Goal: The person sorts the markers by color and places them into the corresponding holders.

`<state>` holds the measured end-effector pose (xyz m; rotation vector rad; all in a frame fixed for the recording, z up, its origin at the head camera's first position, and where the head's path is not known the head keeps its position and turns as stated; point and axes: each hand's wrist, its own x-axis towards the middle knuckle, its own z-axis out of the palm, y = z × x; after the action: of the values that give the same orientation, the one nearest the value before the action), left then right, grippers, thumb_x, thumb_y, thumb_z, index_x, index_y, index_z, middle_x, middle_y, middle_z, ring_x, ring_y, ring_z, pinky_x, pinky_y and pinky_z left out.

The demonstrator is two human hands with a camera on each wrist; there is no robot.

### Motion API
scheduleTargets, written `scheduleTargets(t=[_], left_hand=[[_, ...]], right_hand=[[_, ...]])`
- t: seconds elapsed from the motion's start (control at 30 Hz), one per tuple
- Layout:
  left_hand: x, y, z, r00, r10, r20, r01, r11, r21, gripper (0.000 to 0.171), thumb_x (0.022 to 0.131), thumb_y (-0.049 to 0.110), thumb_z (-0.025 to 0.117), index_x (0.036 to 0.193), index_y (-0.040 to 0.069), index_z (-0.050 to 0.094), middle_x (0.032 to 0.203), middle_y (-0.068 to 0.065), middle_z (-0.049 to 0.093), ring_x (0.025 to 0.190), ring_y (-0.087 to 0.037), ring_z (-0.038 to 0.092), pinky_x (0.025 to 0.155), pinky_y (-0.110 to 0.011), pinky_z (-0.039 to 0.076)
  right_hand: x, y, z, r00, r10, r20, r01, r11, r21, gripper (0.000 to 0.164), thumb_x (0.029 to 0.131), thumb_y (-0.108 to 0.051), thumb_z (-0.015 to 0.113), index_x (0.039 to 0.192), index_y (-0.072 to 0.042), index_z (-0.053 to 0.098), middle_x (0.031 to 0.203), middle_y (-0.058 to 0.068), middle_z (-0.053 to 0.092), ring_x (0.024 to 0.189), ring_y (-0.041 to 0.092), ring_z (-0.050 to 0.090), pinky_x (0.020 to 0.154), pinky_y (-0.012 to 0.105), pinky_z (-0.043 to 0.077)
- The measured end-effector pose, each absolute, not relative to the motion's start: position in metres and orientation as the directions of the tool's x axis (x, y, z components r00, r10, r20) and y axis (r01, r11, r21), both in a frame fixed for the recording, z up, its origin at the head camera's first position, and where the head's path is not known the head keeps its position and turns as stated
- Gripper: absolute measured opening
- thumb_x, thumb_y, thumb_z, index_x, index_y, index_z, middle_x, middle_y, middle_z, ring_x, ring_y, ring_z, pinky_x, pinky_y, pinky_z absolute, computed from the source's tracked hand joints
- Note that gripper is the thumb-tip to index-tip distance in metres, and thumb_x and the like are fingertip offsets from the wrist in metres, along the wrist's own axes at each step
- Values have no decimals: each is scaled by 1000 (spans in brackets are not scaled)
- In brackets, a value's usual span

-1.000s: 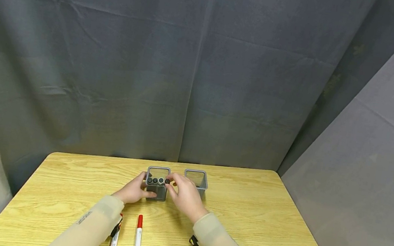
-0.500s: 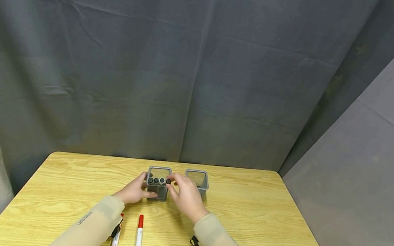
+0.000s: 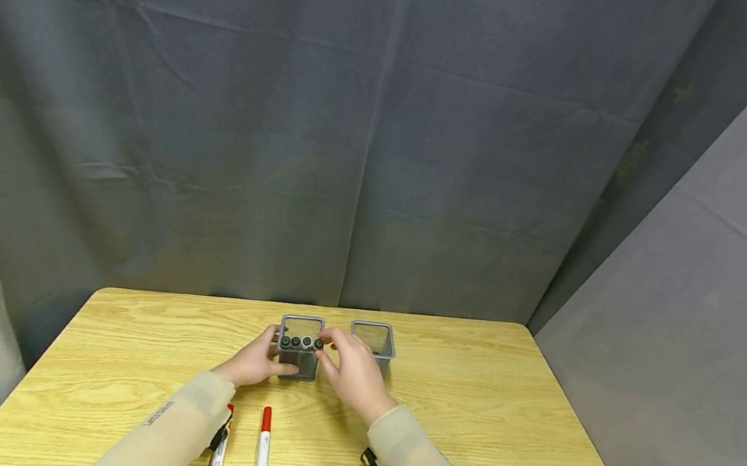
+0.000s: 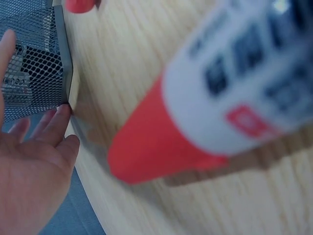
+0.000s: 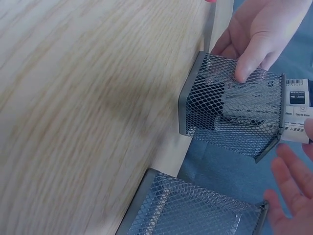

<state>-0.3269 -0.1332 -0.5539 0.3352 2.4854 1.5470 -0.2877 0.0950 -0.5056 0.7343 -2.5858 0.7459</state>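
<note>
Black-ended white cylindrical markers (image 3: 296,342) stand in the dark-grey wire-mesh holder (image 3: 308,367) on the yellow wood-grain desk (image 3: 464,402), barely shifted this past second, the left hand (image 3: 257,360) curling fingers round the holder, the right hand (image 3: 352,376) pinching the rightmost marker (image 3: 319,344), so adjustment seems slight.

head view shifted slightly, held mesh cup (image 3: 308,367) a hair rightward in it, other change indistinct

Nearest me lie two red-capped white markers (image 3: 262,455); behind, a square grey mesh cup (image 3: 308,368) stands left of its twin (image 3: 385,362).
</note>
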Motion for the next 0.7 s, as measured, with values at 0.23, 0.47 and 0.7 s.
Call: scheduleTargets(t=[0.23, 0.47, 0.7], left_hand=[[-324, -131, -549, -954, 297, -51, 67, 377, 924, 91, 87, 10, 84, 155, -4, 24, 147, -27, 44, 140, -49, 49, 116, -57, 42], [-317, -136, -535, -967, 249, -61, 93, 564, 821, 85, 86, 24, 86, 149, -5, 36, 153, -28, 42, 139, -50, 47, 115, -61, 41], [-299, -141, -515, -977, 213, -4, 163, 757, 632, 78, 90, 26, 82, 146, -9, 41, 148, -29, 49, 134, -47, 52, 113, -59, 43]], right_hand=[[-287, 97, -505, -799, -374, 471, -569, 724, -391, 31, 101, -27, 69, 128, -13, 65, 121, 1, 72, 106, 18, 68, 95, 41, 56], [-284, 102, -499, -813, -346, 468, -545, 734, -405, 34, 100, -31, 70, 129, -14, 64, 120, 2, 70, 107, 16, 66, 96, 41, 55], [-278, 112, -489, -803, -315, 505, -547, 727, -415, 32, 98, -27, 73, 127, -17, 64, 118, 0, 70, 105, 17, 66, 94, 40, 55]])
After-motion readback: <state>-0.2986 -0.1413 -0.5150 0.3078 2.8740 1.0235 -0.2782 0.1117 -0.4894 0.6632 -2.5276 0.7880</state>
